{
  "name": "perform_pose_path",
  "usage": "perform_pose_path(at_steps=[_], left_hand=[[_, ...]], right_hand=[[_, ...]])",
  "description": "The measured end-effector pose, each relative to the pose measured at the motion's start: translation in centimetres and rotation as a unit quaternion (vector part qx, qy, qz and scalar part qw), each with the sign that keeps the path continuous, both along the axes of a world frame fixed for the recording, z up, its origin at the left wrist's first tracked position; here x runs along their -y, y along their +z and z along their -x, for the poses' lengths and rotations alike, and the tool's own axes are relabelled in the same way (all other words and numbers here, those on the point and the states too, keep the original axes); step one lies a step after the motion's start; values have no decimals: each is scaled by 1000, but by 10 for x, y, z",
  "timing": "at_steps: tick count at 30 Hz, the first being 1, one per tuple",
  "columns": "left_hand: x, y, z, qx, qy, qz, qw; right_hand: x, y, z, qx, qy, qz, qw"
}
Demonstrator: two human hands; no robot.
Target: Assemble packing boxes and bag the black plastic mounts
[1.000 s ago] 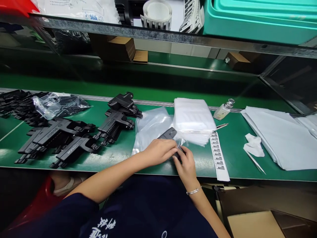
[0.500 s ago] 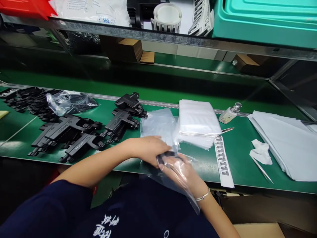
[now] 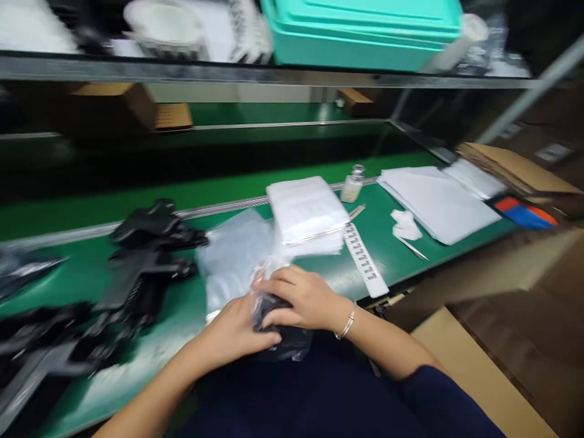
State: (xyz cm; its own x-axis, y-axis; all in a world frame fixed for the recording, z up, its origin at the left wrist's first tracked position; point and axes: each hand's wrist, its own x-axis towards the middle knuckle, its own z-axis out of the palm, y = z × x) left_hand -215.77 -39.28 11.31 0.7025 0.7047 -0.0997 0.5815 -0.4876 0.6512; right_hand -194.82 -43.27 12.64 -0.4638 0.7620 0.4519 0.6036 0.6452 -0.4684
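Near the front edge of the bench, a clear plastic bag (image 3: 292, 347) with a black plastic part (image 3: 269, 307) inside is held between my two hands. My left hand (image 3: 235, 328) grips its left side, thumb pointing right. From the right, my right hand (image 3: 305, 298) closes over the top, its fingers wrapped round the part. Much of the part is hidden by fingers and creased film. Just behind the hands lie loose clear bags (image 3: 237, 249) and a thick stack of white bags (image 3: 308, 210). Several black plastic parts (image 3: 150, 267), blurred, lie to the left.
On the bench to the right are a label strip (image 3: 365, 258), a small bottle (image 3: 353, 184), tweezers (image 3: 413, 248), a crumpled white tissue (image 3: 406, 225) and white sheets (image 3: 438, 198). A metal-edged shelf overhead carries a teal bin (image 3: 365, 39). An open cardboard box (image 3: 483, 359) stands below right.
The camera has turned right, so the bench things shift left in view. The part is further inside the bag, and my right hand has moved from underneath to over its top.
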Motion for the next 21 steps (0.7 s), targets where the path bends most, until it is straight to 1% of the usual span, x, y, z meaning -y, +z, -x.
perform_pose_path(at_steps=[2, 3, 4, 5, 6, 7, 8, 9, 10, 11, 12, 13, 14, 15, 16, 17, 18, 19, 21], left_hand=[[7, 3, -11, 11, -81, -101, 991], [9, 5, -18, 30, -124, -153, 980], [10, 7, -28, 54, -162, -194, 966], [11, 10, -39, 77, -194, -224, 952], [13, 13, -51, 94, -222, -238, 941], [15, 17, -64, 106, -242, -241, 934], [17, 20, -75, 112, -255, -237, 931], [18, 22, -86, 112, -260, -231, 931], [19, 22, -94, 106, -262, -225, 932], [18, 20, -99, 91, -262, -220, 935], [16, 15, -102, 73, -259, -216, 939], [12, 7, -102, 59, -250, -213, 943], [7, -3, -100, 47, -236, -208, 948], [2, -15, -96, 36, -219, -200, 954], [-4, -27, -92, 25, -202, -189, 961], [-9, -39, -87, 14, -186, -175, 967], [-15, -51, -83, 3, -175, -160, 971], [-19, -61, -79, -10, -170, -147, 974], [-26, -75, -72, -31, -173, -132, 976]], right_hand=[[-2, 2, -13, -32, 88, 68, 993], [1, 1, -24, -53, 129, 87, 986], [7, -1, -36, -76, 150, 94, 981], [16, -4, -49, -99, 146, 90, 980], [30, -6, -64, -124, 121, 82, 982], [48, -7, -79, -150, 78, 74, 983], [71, -7, -95, -175, 19, 70, 982], [97, -7, -113, -203, -56, 56, 976], [128, -7, -132, -226, -142, 45, 963], [161, -7, -154, -238, -253, 17, 938], [194, -7, -177, -257, -386, -77, 883], [227, -10, -202, -256, -508, -169, 805], [257, -14, -229, -238, -604, -237, 723], [283, -21, -256, -215, -679, -290, 640], [302, -30, -283, -182, -738, -282, 586], [314, -41, -309, -138, -797, -220, 546], [319, -55, -334, -97, -845, -126, 511], [317, -71, -357, -86, -857, -72, 503], [299, -106, -393, -71, -859, 23, 507]])
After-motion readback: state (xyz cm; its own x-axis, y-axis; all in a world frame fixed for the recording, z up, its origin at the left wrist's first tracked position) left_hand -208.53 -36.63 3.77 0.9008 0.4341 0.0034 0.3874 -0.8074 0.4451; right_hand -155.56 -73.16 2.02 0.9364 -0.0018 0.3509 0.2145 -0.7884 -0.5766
